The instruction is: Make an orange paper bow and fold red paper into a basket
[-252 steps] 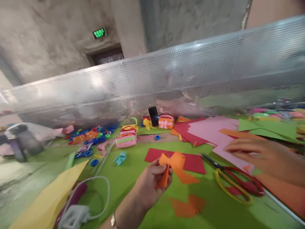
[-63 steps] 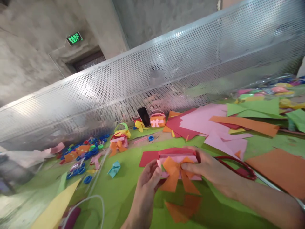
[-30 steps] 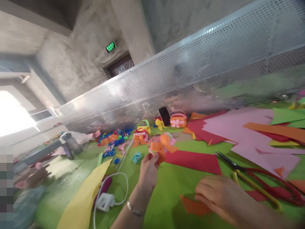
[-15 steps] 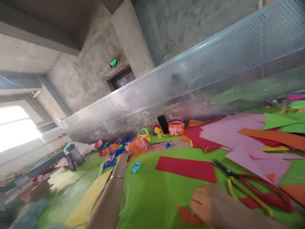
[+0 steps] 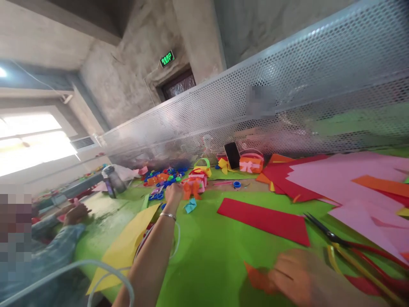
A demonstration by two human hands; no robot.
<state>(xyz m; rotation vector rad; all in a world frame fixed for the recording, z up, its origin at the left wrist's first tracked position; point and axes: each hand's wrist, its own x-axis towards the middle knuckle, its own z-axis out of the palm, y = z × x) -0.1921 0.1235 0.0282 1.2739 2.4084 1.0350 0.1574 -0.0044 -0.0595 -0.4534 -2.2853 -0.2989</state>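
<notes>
My left hand (image 5: 174, 192) is stretched far out across the green table (image 5: 207, 256). It sits right beside a small pink paper basket with an orange bow (image 5: 195, 184). Its fingers are hidden behind the back of the hand, so I cannot tell whether it still grips the basket. A bracelet shows on that wrist. My right hand (image 5: 298, 277) is low at the near edge, blurred by motion, and rests on an orange paper scrap (image 5: 257, 277).
A red paper strip (image 5: 265, 218) lies mid-table, with scissors (image 5: 345, 247) to its right. Pink and red sheets (image 5: 332, 179), a phone (image 5: 232, 155) and an orange box (image 5: 251, 163) lie along the perforated metal screen (image 5: 287, 94). A yellow sheet (image 5: 128, 243), a white cable (image 5: 96, 277) and another person's arm (image 5: 60, 230) are on the left.
My left hand carried the bowed pink basket away from me and to the far left, beside the other paper baskets. My right hand dropped to the orange scrap. The view swung left.
</notes>
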